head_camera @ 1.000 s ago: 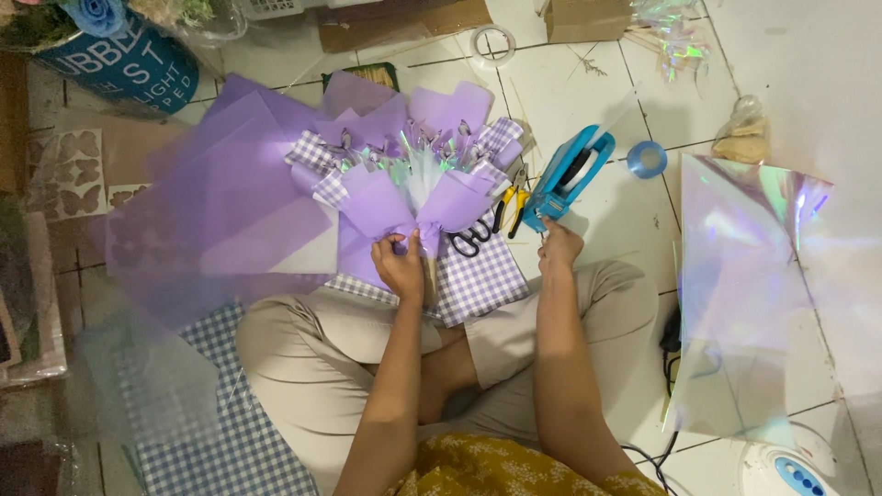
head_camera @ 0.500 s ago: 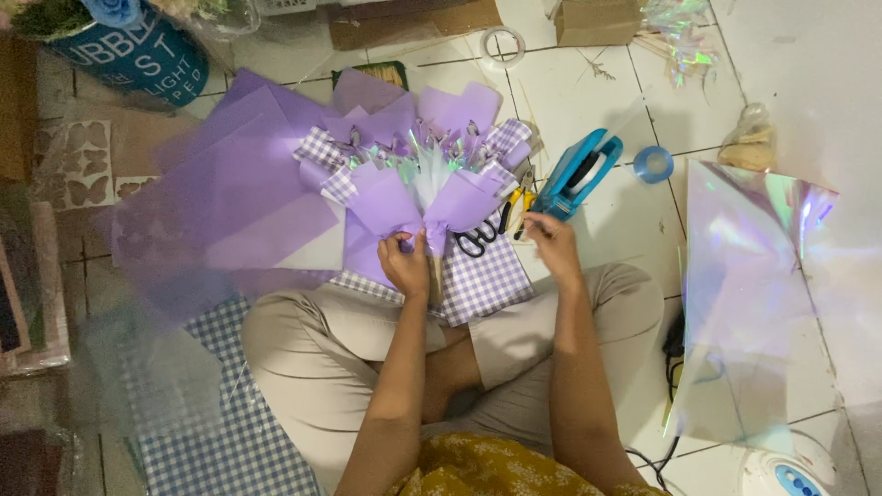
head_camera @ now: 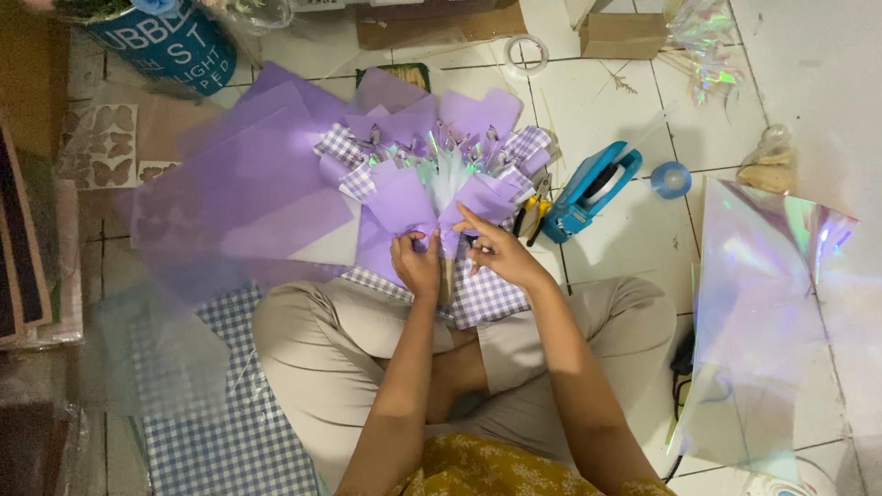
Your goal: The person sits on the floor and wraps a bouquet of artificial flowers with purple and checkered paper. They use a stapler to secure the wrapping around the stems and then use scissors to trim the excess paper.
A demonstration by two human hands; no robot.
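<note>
A bouquet [head_camera: 441,174] wrapped in purple paper and purple-and-white checked paper lies on the tiled floor in front of my crossed legs. My left hand [head_camera: 418,264] grips the purple paper at the bouquet's lower middle, fingers closed on the fold. My right hand [head_camera: 496,253] rests just to the right of it, index finger stretched toward a purple fold, the other fingers pinching the wrapping. Small butterfly ornaments stick out of the bouquet's top.
A blue tape dispenser [head_camera: 588,188] and a blue tape roll [head_camera: 671,179] lie to the right. Scissors [head_camera: 531,209] sit beside the bouquet. Loose purple sheets [head_camera: 230,184] spread left, checked paper [head_camera: 230,432] below, iridescent film [head_camera: 772,312] at right, a blue tub [head_camera: 175,41] at top left.
My right hand left the blue tape dispenser and came down left onto the bouquet wrapping. My left hand stayed on the purple paper.
</note>
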